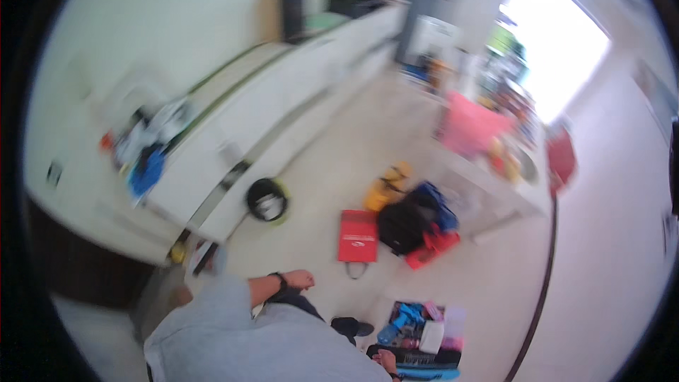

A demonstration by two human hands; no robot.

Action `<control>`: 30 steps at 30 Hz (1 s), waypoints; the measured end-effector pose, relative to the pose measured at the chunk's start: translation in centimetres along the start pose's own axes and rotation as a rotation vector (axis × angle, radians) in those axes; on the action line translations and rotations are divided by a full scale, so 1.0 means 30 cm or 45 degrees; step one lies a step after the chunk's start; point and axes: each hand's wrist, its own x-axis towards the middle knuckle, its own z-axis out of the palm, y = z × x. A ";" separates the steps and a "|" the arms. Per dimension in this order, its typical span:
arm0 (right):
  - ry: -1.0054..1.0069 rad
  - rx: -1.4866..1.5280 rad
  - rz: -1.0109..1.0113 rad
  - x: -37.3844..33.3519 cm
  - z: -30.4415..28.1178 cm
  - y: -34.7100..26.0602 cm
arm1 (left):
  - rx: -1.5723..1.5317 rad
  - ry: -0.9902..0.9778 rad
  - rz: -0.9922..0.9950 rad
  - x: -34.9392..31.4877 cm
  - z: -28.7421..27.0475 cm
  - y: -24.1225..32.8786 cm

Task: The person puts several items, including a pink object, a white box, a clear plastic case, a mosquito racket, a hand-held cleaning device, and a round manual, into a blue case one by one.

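Observation:
My left hand (302, 280), with a dark band at the wrist, hangs in front of my grey shirt (212, 332). Its fingers look curled in, and nothing shows in them. Low in the picture is my right hand (385, 360), blurred, also with a dark wristband; its fingers are too smeared to read. It appears beside a dark, flat box or mat (428, 359) on the floor; whether they touch I cannot tell. On that lie blue items (404, 316) and a white box-like thing (431, 337). A dark shoe (352, 326) shows between my hands.
Ahead on the floor are a red bag (357, 236), a black bag (403, 228) and a yellow bag (387, 187). A dark bin (267, 199) stands by the long white cabinet (233, 134) on the left. A pink thing (472, 124) rests on a cluttered white table (463, 166) at right.

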 end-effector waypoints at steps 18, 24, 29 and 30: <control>-0.398 -0.880 0.006 0.193 1.069 -1.105 | -0.795 1.046 -0.174 -0.827 -0.329 -0.803; -0.568 -0.919 -0.089 0.384 1.246 -1.289 | -1.081 1.161 -0.205 -0.857 -0.286 -0.833; -0.649 -1.204 0.134 0.671 1.376 -1.327 | -1.195 1.263 -0.336 -0.868 -0.386 -0.770; -0.935 -1.257 0.098 0.873 1.340 -1.313 | -1.217 1.298 -0.326 -0.870 -0.408 -0.725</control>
